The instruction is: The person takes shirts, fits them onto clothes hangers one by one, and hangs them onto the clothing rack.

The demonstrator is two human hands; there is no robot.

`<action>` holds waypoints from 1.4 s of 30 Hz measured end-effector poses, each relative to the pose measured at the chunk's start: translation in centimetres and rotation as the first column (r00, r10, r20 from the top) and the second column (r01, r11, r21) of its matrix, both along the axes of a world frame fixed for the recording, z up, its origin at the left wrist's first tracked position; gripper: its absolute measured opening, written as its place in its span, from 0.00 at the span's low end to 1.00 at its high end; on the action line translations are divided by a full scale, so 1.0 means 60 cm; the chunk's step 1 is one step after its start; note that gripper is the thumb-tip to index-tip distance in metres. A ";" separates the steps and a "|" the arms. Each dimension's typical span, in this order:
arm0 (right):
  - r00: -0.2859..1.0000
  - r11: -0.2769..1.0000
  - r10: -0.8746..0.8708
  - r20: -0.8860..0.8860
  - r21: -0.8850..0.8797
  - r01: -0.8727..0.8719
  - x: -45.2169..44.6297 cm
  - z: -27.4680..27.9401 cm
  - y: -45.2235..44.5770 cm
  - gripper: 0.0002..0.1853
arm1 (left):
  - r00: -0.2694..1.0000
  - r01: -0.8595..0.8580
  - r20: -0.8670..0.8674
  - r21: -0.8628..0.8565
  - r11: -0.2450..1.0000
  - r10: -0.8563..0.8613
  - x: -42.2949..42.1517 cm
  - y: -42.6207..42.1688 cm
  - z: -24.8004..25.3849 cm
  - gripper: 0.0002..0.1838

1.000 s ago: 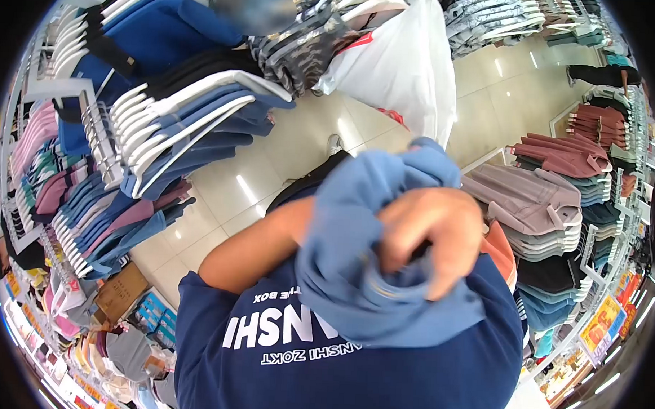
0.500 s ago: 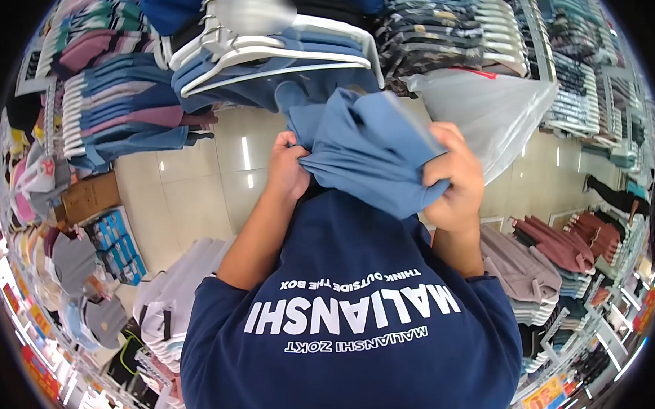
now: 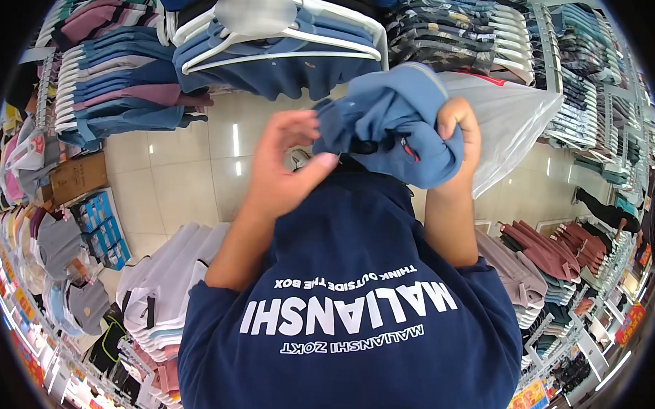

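Observation:
A bunched blue shirt (image 3: pixel 399 128) is up in front of my chest, its folds gathered and a small dark label with red showing inside. My right hand (image 3: pixel 461 133) grips the shirt's right side, thumb on top. Just left of the cloth, my left hand (image 3: pixel 289 156) is open, thumb and fingers apart; its fingertips come close to the shirt's edge, and whether they touch it I cannot tell. Beyond the shirt, blue garments (image 3: pixel 289 70) hang on white hangers (image 3: pixel 275 57) on a rack.
A translucent plastic bag (image 3: pixel 510 124) hangs right of my right hand, below patterned garments (image 3: pixel 442 32). More clothes (image 3: pixel 122 89) hang at the left. Behind them, a cardboard box (image 3: pixel 78 175) and blue packages (image 3: pixel 99 225) stand on the tiled floor (image 3: pixel 177 177). Pale garments (image 3: pixel 169 285) hang near my left elbow.
My left hand has let go of the shirt and its fingers have spread. The shirt has turned and bunched up in my right hand, so the label inside now shows.

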State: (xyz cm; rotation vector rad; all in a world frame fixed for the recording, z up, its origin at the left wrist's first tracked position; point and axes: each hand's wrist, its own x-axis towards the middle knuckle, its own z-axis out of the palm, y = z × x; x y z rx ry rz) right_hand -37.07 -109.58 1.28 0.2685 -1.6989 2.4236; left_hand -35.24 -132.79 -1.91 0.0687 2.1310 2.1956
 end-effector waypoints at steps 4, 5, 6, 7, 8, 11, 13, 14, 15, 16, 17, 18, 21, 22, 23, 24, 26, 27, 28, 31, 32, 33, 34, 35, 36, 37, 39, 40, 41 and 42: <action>0.979 0.975 0.187 0.078 -0.136 -0.176 -0.009 -0.033 0.002 0.16 | 0.986 0.063 -0.156 0.025 0.998 -0.059 -0.023 0.079 0.000 0.26; 0.977 0.953 0.193 0.088 -0.254 -0.166 -0.014 -0.034 -0.003 0.17 | 0.996 0.067 -0.070 0.145 0.987 -0.057 -0.028 0.088 0.000 0.22; 0.976 0.919 0.196 0.097 -0.367 -0.148 -0.019 -0.035 -0.001 0.19 | 0.995 0.078 -0.073 0.142 0.987 -0.068 -0.029 0.093 0.003 0.22; 0.955 0.867 0.278 0.107 -0.456 -0.202 -0.025 -0.035 0.009 0.25 | 0.999 0.029 -0.044 0.229 0.973 -0.019 -0.030 0.100 0.007 0.20; 0.959 0.871 0.263 0.108 -0.454 -0.188 -0.030 -0.041 0.022 0.25 | 1.000 -0.021 -0.009 0.315 0.949 0.025 -0.031 0.108 0.013 0.18; 0.932 0.819 0.345 0.112 -0.521 -0.241 -0.045 -0.075 0.055 0.33 | 0.986 0.062 0.116 0.417 0.907 -0.120 -0.041 0.092 0.001 0.12; 0.912 0.777 0.396 0.110 -0.569 -0.269 -0.047 -0.095 0.061 0.32 | 0.967 0.076 0.157 0.569 0.819 -0.199 -0.046 0.089 -0.001 0.09; 0.885 0.731 0.453 0.105 -0.613 -0.301 -0.046 -0.102 0.061 0.31 | 0.966 0.083 0.158 0.563 0.822 -0.206 -0.050 0.091 0.000 0.09; 0.889 0.778 0.413 0.200 -0.584 -0.231 -0.042 -0.107 0.060 0.27 | 0.977 0.061 0.143 0.518 0.853 -0.156 -0.053 0.093 0.002 0.09; 0.892 0.777 0.408 0.197 -0.588 -0.226 -0.039 -0.112 0.060 0.27 | 0.986 0.037 0.124 0.472 0.881 -0.108 -0.056 0.096 0.004 0.09; 0.912 0.908 0.276 0.305 -0.394 -0.143 -0.038 -0.116 0.061 0.25 | 0.986 0.043 0.123 0.468 0.882 -0.114 -0.058 0.095 0.004 0.09; 0.917 0.983 0.122 0.381 -0.174 -0.058 -0.036 -0.121 0.063 0.24 | 0.989 0.048 0.119 0.336 0.941 -0.093 -0.059 0.090 0.003 0.07; 0.933 0.998 -0.058 0.354 0.014 0.056 -0.037 -0.143 0.075 0.14 | 0.991 0.040 0.127 0.059 0.997 -0.048 -0.062 0.083 0.000 0.08; 0.929 0.983 -0.178 0.325 0.113 0.148 -0.038 -0.147 0.075 0.10 | 0.991 0.032 0.135 -0.071 0.997 -0.022 -0.063 0.080 -0.001 0.10; 0.930 0.984 -0.170 0.327 0.104 0.143 -0.038 -0.150 0.075 0.10 | 0.991 0.026 0.135 -0.081 0.996 -0.015 -0.063 0.082 -0.003 0.10; 0.928 0.991 -0.131 0.349 0.080 0.110 -0.039 -0.152 0.075 0.08 | 0.994 0.033 0.107 -0.042 0.999 -0.029 -0.063 0.087 -0.004 0.09; 0.918 0.998 -0.058 0.392 0.035 0.048 -0.040 -0.158 0.080 0.06 | 0.996 0.042 0.078 -0.008 0.999 -0.041 -0.061 0.090 0.003 0.08; 0.906 0.997 0.062 0.419 -0.059 -0.040 -0.041 -0.165 0.078 0.07 | 0.999 -0.028 0.017 -0.154 0.988 0.031 -0.058 0.090 0.014 0.06; 0.906 0.997 0.066 0.417 -0.066 -0.042 -0.041 -0.168 0.079 0.07 | 0.994 -0.104 -0.055 -0.293 0.951 0.092 -0.058 0.089 0.023 0.05; 0.733 0.763 0.533 0.422 -0.613 -0.203 -0.039 -0.142 0.064 0.12 | 0.949 -0.294 -0.170 -0.181 0.938 0.265 -0.068 0.089 0.034 0.04; 0.729 0.756 0.544 0.416 -0.620 -0.210 -0.036 -0.148 0.054 0.12 | 0.947 -0.303 -0.173 -0.189 0.934 0.272 -0.069 0.084 0.035 0.04; 0.754 0.829 0.526 0.393 -0.437 -0.350 -0.029 -0.152 0.039 0.13 | 0.938 -0.319 -0.195 -0.159 0.934 0.287 -0.071 0.077 0.036 0.04; 0.778 0.858 0.513 0.361 -0.227 -0.461 -0.024 -0.155 0.024 0.15 | 0.929 -0.334 -0.216 -0.130 0.934 0.302 -0.071 0.071 0.038 0.05; 0.778 0.842 0.522 0.350 -0.064 -0.536 -0.021 -0.154 0.010 0.21 | 0.926 -0.341 -0.217 -0.139 0.930 0.307 -0.069 0.072 0.045 0.05; 0.811 0.841 0.481 0.334 0.085 -0.534 -0.018 -0.152 -0.006 0.23 | 0.919 -0.368 -0.201 -0.122 0.922 0.340 -0.067 0.079 0.057 0.05; 0.873 0.865 0.405 0.271 0.197 -0.462 -0.014 -0.152 -0.026 0.21 | 0.910 -0.394 -0.183 -0.103 0.913 0.372 -0.065 0.083 0.064 0.05; 0.920 0.870 0.343 0.191 0.305 -0.388 -0.007 -0.153 -0.054 0.19 | 0.902 -0.391 -0.248 -0.125 0.912 0.353 -0.055 0.079 0.048 0.07; 0.945 0.856 0.269 0.189 0.402 -0.324 -0.007 -0.151 -0.064 0.16 | 0.891 -0.386 -0.313 -0.144 0.911 0.328 -0.052 0.075 0.035 0.09; 0.964 0.830 0.193 0.180 0.494 -0.259 -0.009 -0.153 -0.071 0.13 | 0.878 -0.311 -0.428 -0.168 0.935 0.215 -0.049 0.077 0.028 0.15; 0.962 0.826 0.208 0.176 0.495 -0.269 -0.010 -0.159 -0.074 0.13 | 0.873 -0.326 -0.432 -0.167 0.931 0.228 -0.041 0.081 0.021 0.15</action>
